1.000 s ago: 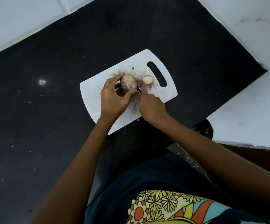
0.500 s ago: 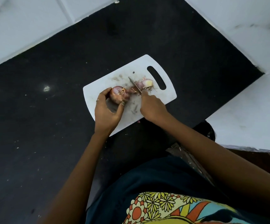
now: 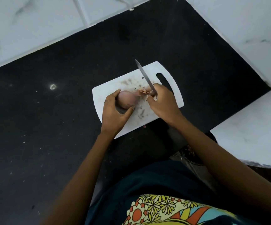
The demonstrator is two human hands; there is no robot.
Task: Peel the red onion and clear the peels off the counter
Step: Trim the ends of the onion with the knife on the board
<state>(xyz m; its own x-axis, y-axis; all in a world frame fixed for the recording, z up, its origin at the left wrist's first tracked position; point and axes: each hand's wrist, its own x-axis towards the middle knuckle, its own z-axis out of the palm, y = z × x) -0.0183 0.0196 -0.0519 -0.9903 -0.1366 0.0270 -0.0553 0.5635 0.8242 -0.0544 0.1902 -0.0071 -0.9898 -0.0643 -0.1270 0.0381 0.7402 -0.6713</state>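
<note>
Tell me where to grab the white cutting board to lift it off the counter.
Take the cutting board by its slot handle at the far right end, coming from the right. That end lies bare, while both hands and the onion crowd the middle.

We are looking down at two bare forearms with no sleeves reaching into view. We are seeing a thin silver ring (image 3: 106, 101) circling a finger of the left hand (image 3: 115, 112); the right hand (image 3: 163, 104) is wearing nothing we can make out. We are wearing a dark navy garment (image 3: 155, 181) over the torso, and below it a bright fabric (image 3: 160, 210) printed with yellow, white and orange flowers on turquoise.
</note>
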